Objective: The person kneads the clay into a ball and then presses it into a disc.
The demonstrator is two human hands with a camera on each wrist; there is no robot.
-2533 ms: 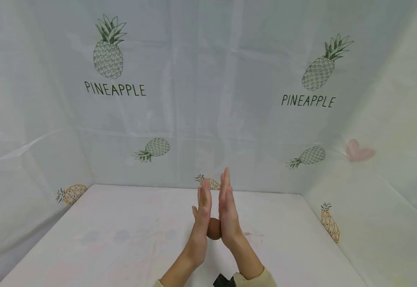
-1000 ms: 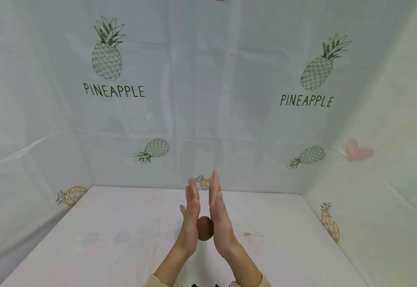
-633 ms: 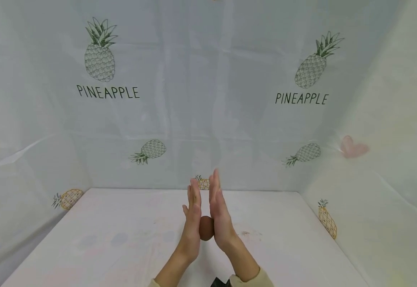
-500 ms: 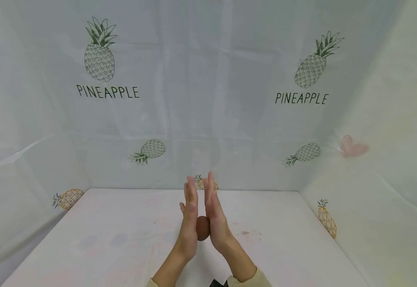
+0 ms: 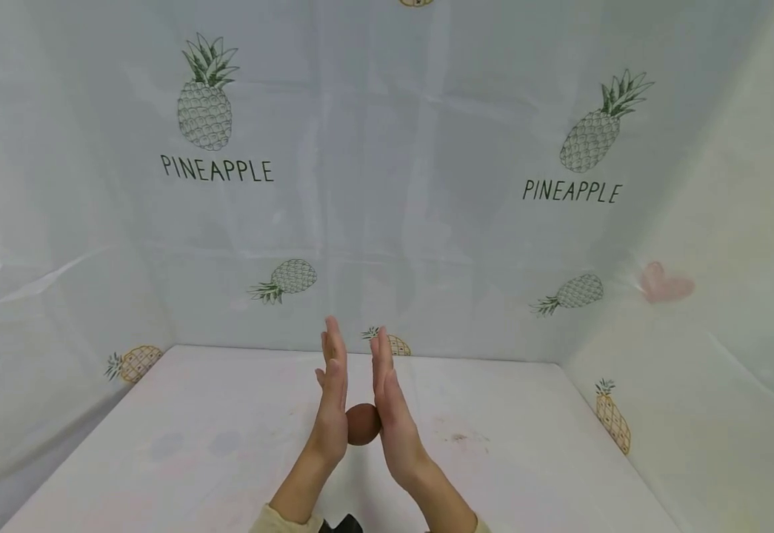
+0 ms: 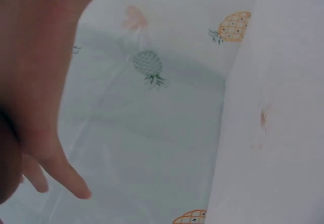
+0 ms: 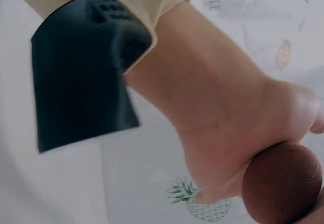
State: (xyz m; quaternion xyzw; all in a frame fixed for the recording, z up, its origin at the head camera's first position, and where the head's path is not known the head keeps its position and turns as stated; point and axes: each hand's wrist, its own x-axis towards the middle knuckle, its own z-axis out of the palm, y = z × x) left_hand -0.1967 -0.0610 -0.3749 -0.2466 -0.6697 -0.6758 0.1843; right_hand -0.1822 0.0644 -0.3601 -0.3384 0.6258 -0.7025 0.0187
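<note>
Looked like a makeshift recording booth, not a lived-in room. A flat white tabletop [image 5: 193, 444] with faint pinkish stains was boxed in on three sides by a thin pale plastic sheet printed with pineapples and the word PINEAPPLE [image 5: 387, 185]. The sheet was creased and hung as back and side walls, meeting the table at its edges. Nothing domestic or industrial showed: no furniture, appliances or shelving in view.

Head view looks down across the table [image 5: 160, 444]; both wrist views sit close, sharing the pineapple-print backdrop [image 5: 387, 185].
</note>
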